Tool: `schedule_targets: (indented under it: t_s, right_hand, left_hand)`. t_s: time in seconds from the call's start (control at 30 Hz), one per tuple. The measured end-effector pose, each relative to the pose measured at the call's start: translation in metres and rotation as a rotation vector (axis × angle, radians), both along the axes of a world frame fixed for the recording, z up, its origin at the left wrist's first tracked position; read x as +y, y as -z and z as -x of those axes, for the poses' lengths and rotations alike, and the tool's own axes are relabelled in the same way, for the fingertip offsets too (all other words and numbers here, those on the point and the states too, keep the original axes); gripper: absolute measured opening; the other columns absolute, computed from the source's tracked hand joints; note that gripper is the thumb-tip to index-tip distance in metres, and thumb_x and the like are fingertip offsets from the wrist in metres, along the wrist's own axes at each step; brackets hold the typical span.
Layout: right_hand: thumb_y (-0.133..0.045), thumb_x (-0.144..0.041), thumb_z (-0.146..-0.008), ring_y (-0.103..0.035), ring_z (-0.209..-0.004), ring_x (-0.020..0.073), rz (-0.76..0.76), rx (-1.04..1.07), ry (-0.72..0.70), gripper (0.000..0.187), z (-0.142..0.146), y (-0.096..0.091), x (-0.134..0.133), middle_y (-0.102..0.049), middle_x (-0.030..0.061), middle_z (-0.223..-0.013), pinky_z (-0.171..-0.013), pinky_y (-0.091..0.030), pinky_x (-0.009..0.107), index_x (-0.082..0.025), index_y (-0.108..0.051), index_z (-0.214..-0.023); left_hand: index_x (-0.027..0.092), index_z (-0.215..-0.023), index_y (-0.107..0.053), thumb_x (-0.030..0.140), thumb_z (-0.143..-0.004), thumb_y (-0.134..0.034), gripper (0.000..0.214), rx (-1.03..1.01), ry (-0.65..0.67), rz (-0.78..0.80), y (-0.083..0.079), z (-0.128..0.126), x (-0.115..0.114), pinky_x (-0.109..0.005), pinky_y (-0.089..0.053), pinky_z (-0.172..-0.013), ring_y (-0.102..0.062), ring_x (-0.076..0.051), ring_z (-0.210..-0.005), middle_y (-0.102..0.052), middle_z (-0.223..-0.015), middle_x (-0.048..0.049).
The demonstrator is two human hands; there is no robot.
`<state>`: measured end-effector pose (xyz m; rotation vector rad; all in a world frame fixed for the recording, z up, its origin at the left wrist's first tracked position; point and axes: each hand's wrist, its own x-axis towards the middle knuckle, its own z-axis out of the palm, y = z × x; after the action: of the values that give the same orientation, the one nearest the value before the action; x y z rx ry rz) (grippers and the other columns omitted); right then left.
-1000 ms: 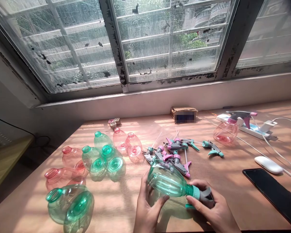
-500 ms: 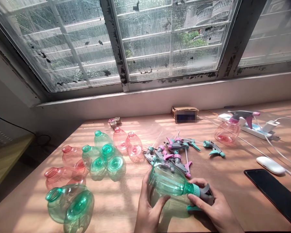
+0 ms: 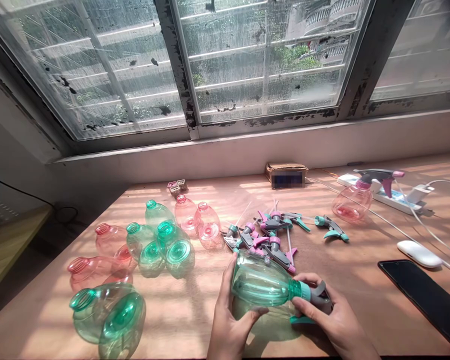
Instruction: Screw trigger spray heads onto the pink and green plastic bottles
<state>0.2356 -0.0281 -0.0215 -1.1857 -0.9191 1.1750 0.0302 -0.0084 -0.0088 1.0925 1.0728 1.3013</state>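
A clear green spray bottle (image 3: 260, 280) lies sideways between my hands, its neck pointing right. My left hand (image 3: 234, 320) is wrapped round the bottle's base end, with the thumb along the near side. At the neck, my right hand (image 3: 328, 312) grips the grey and teal trigger sprayer (image 3: 318, 295) that sits on the bottle, thumb near the teal collar. The teal trigger (image 3: 302, 320) hangs below the collar. Just beyond the bottle is a heap of loose trigger sprayers (image 3: 275, 240) in grey, pink and teal, and another teal sprayer (image 3: 332, 229) lies to its right.
Several open green bottles (image 3: 174, 250) and pink bottles (image 3: 114, 240) stand or lean on the left. At the back right are an assembled pink spray bottle (image 3: 352, 202) and a power strip (image 3: 393, 197). A phone (image 3: 420, 300), white case (image 3: 419, 253) and cardboard box (image 3: 287, 176) also lie on the table.
The green bottle has shifted slightly right and down and turned a little in my hands. My left thumb reaches slightly further right, and my right hand still grips the sprayer.
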Motion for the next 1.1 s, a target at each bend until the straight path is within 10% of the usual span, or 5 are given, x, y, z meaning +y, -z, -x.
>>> schedule_targets:
  t_s: [1.1]
  right_hand:
    - [-0.085, -0.048, -0.074, -0.065, -0.058, 0.0199, 0.001, -0.084, 0.05, 0.035, 0.0, -0.008, -0.001, -0.068, -0.0036, -0.065, -0.056, -0.054, 0.029, -0.023, -0.072, -0.095]
  left_hand:
    - [0.028, -0.147, -0.053, 0.036, -0.079, -0.081, 0.073, 0.121, -0.021, -0.025, -0.004, 0.002, -0.004, -0.043, -0.03, -0.125, -0.038, -0.034, -0.151, -0.052, -0.157, -0.0081]
